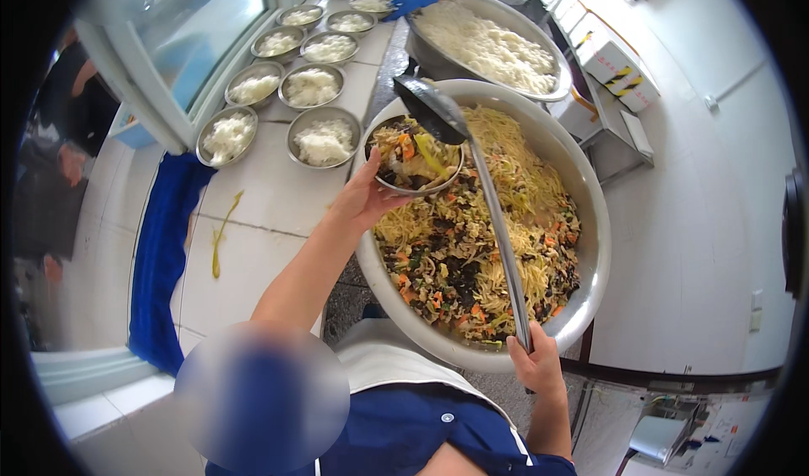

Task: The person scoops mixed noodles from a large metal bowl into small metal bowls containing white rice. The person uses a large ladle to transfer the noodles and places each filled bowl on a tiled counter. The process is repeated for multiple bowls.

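My left hand [364, 196] grips a metal bowl [425, 192] by its near left side, above the left edge of a large metal basin [595, 265]. Vegetable strips with orange and dark pieces fill the bowl, with some rice showing under them. The long handle of a ladle [499, 231] is wrapped in my right hand [539, 360], near the basin's front right. Its dark head is tilted over the far rim of the bowl; what lies inside the head is hidden. In the basin, pale shreds [506, 155] lie beside a darker mixed dish [455, 265].
Bowls of rice [324, 141] stand in two rows on the white tiled counter [253, 248]. Beyond the basin is a tub of rice [559, 64], with another person's blue-gloved hand [413, 4] next to it. A blue cloth [164, 265] lies along the counter's left edge. Boxes [615, 63] stand at right.
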Tool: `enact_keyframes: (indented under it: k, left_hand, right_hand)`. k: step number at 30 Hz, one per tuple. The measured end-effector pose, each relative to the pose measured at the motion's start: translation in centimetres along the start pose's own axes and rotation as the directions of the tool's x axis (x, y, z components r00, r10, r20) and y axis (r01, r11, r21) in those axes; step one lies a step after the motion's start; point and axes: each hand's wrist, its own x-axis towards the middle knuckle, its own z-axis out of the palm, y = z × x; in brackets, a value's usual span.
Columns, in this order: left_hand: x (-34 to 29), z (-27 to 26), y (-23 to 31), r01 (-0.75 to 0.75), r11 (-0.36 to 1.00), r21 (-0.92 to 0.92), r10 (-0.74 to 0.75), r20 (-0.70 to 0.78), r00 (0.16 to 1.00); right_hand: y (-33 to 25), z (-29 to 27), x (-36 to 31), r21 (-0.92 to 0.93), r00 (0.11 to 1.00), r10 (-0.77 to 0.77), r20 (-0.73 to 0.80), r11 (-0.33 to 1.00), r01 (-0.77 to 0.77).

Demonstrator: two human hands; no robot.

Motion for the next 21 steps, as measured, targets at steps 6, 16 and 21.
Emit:
enact_keyframes:
  k: [6, 16, 21]
  left_hand:
    - [-3.7, -3.8, 2.2, -0.017, 0.995, -0.101, 0.007, -0.098, 0.995]
    - [-19.3, -12.9, 16.1, -0.552, 0.821, 0.148, 0.567, -0.325, 0.757]
    - [-29.4, -21.6, 25.3, -0.624, 0.708, 0.330, 0.701, -0.439, 0.563]
  right_hand:
    - [-1.7, 5.9, -0.9, 0.390, 0.987, 0.150, 0.059, 0.906, -0.161]
    - [0.1, 8.3, 1.8, 0.673, 0.948, 0.314, 0.055, 0.689, -0.268]
    - [5.8, 8.3, 3.1, 0.758, 0.874, 0.476, 0.103, 0.532, -0.378]
